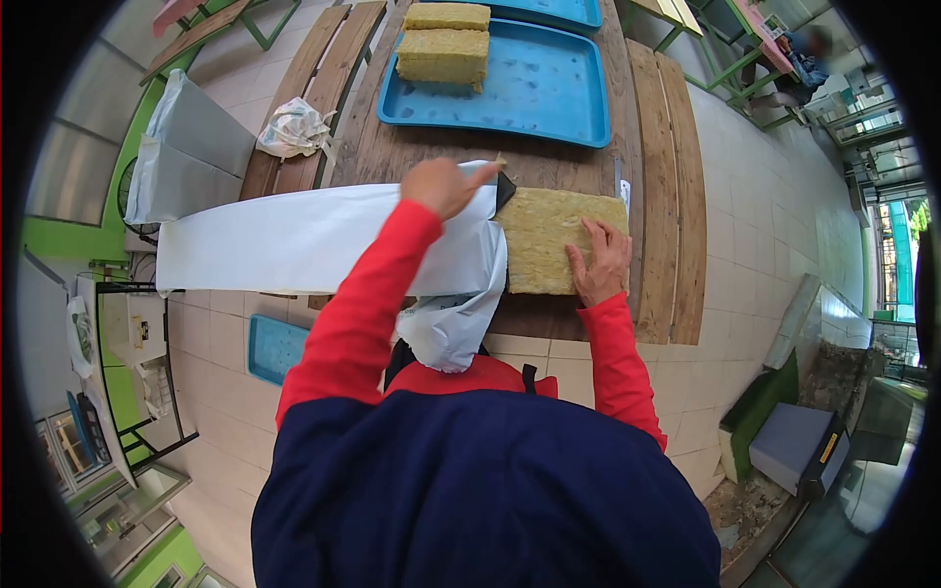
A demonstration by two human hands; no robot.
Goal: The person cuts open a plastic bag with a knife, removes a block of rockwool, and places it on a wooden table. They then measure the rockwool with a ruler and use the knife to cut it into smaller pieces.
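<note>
A long white plastic sleeve (284, 240) lies across the wooden table, its dark inside (505, 190) showing at the right end. Against that end sits a yellowish fibrous slab (549, 235), which looks like mineral wool. My left hand (439, 186) is at the upper edge of the sleeve's mouth, fingers curled on the plastic and one digit pointing right. A crumpled flap (451, 318) of the sleeve hangs over the near table edge. My right hand (603, 260) rests on the slab's right part, fingers spread.
Beyond the slab, a blue tray (549, 83) carries yellowish blocks (443, 57). A crumpled white bag (294, 129) lies on the left bench (338, 59). Another blue tray (274, 348) is on the floor. A person (806, 64) sits far right. A grey box (789, 446) stands lower right.
</note>
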